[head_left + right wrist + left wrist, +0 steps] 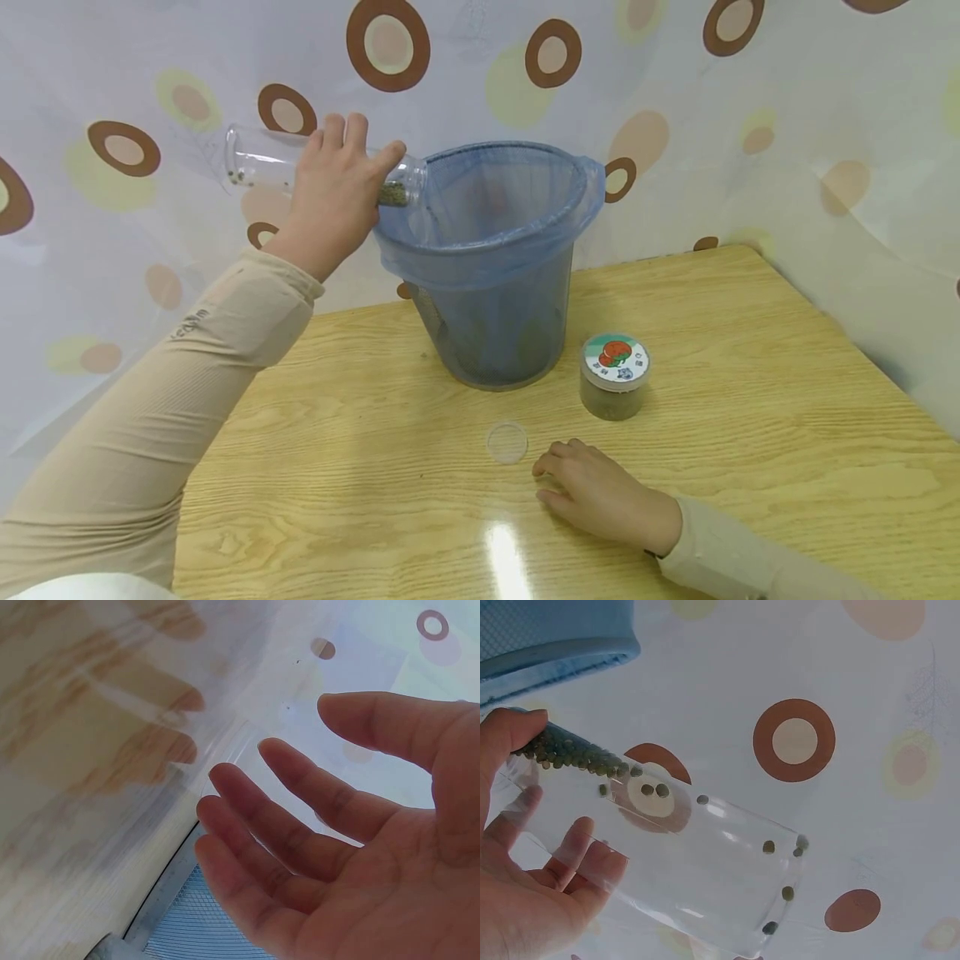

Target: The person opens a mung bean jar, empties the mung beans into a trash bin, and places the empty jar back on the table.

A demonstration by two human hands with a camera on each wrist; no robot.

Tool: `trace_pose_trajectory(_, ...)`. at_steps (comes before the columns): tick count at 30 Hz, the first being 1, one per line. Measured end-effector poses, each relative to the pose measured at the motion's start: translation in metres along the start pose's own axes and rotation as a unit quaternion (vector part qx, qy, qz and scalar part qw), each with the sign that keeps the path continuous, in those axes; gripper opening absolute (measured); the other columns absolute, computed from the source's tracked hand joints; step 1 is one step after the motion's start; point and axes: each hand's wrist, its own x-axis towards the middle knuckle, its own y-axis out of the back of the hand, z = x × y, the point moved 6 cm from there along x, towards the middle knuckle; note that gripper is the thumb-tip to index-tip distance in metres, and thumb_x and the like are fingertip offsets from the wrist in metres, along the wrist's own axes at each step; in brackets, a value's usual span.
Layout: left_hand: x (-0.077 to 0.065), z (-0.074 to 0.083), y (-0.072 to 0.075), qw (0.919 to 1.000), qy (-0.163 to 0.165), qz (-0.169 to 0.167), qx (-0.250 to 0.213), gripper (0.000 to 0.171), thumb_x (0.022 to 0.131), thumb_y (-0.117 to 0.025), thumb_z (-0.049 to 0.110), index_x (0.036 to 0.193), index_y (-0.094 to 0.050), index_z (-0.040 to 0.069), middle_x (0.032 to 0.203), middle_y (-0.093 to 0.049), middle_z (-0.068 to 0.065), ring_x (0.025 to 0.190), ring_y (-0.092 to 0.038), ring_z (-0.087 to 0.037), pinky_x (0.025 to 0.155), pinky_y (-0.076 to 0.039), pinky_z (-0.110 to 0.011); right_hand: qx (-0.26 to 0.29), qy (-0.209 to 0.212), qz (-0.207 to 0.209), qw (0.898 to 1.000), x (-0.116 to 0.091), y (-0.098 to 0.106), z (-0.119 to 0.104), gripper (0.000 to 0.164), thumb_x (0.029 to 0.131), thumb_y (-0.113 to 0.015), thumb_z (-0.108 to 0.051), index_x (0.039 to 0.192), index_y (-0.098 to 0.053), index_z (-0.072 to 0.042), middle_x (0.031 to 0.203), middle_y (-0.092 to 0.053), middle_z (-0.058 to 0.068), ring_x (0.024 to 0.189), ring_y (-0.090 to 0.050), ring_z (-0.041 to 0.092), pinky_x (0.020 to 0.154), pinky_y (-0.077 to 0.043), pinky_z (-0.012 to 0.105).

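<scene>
My left hand point(335, 187) grips a clear bottle point(262, 156), tipped nearly level with its mouth at the rim of a mesh bin point(487, 325) lined with a blue bag point(480, 265). Small green beans point(577, 756) are heaped toward the bottle's mouth, and a few stray ones lie near its base. In the left wrist view the thumb and fingers lie around the bottle. Low over the table, my right hand point(600, 496) holds nothing, its fingers loosely bent. Near its fingertips lies a clear round lid point(507, 442).
A round jar point(615, 377) with a tomato picture on its lid stands right of the bin. The wooden table point(322, 467) meets a wall sheet point(465, 100) with brown and yellow circles behind the bin.
</scene>
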Motion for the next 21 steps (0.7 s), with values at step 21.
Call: trace_pose_trajectory(21,-0.0002,0.0048,-0.0033,0.9999,-0.009,0.007,-0.001,0.053,0.082,-0.064,0.0,0.131,-0.046,0.011,0.122,-0.039,-0.029,0.113,-0.036,-0.044,0.097,-0.034,-0.052,0.008,-0.009,-0.003,1.0,-0.002,0.0002,0.0,0.022,0.086,-0.071,-0.016,0.104,-0.068,-0.005,0.099,-0.064,0.003,0.08,-0.049,0.011,0.068,-0.046,0.029)
